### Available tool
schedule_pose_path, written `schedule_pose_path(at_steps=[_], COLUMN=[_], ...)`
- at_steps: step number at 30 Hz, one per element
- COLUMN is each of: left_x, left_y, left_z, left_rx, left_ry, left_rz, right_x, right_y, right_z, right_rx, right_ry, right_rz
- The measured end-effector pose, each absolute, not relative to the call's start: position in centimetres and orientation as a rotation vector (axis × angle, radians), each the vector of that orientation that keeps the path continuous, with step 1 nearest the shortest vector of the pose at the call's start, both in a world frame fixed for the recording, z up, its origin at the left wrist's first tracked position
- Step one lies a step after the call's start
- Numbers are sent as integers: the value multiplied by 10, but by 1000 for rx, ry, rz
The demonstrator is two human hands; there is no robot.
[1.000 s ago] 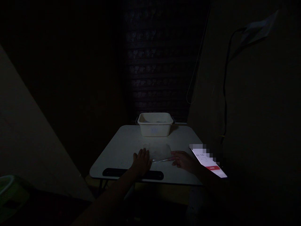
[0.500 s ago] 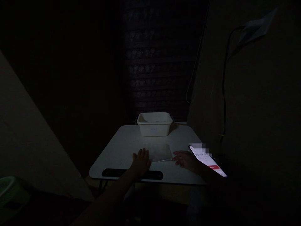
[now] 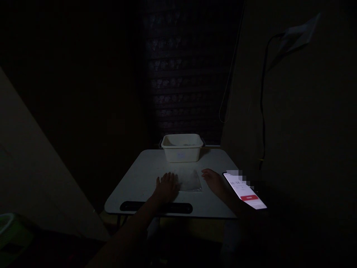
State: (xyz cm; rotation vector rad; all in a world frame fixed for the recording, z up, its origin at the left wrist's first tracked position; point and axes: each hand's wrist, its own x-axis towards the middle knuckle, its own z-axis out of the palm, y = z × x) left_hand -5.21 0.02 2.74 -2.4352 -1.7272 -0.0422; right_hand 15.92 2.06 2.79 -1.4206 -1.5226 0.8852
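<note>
A clear plastic bag [image 3: 190, 181] lies flat on the small white table [image 3: 136, 182]. My left hand [image 3: 166, 188] rests with spread fingers on the bag's left edge. At the bag's right side is my right hand [image 3: 212, 179], its fingers stretched toward the upper right corner; dim light hides whether they touch it. Behind the bag stands a white plastic basin [image 3: 182, 153] with dark handles and a small label on its front. Something pale shows inside it, too dark to make out.
A lit phone [image 3: 245, 191] showing a timer lies at the table's right edge. A dark slot [image 3: 156, 207] runs along the near edge. A cable [image 3: 262, 100] hangs on the right wall, and a green basket [image 3: 13, 234] sits at lower left. A dark blind covers the back.
My right hand has moved up and slightly left, from the bag's lower right corner toward its upper right. My left hand stays at the left edge. The view has shifted slightly.
</note>
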Motion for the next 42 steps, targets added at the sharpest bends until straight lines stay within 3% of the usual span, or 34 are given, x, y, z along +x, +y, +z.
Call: schedule_pose_path(at_steps=[5, 11, 42], left_x=[-36, -17, -35], left_y=[3, 9, 22], left_z=[28, 18, 12], left_rx=[-2477, -2450, -2172], left_ry=[-1700, -1681, -1951], left_rz=[-77, -139, -97], right_x=[137, 120, 127], right_y=[24, 23, 27], right_z=[23, 14, 8], right_rx=[-1521, -1502, -1719], right_ry=[-1970, -2308, -2395], right_rz=[295, -1, 5])
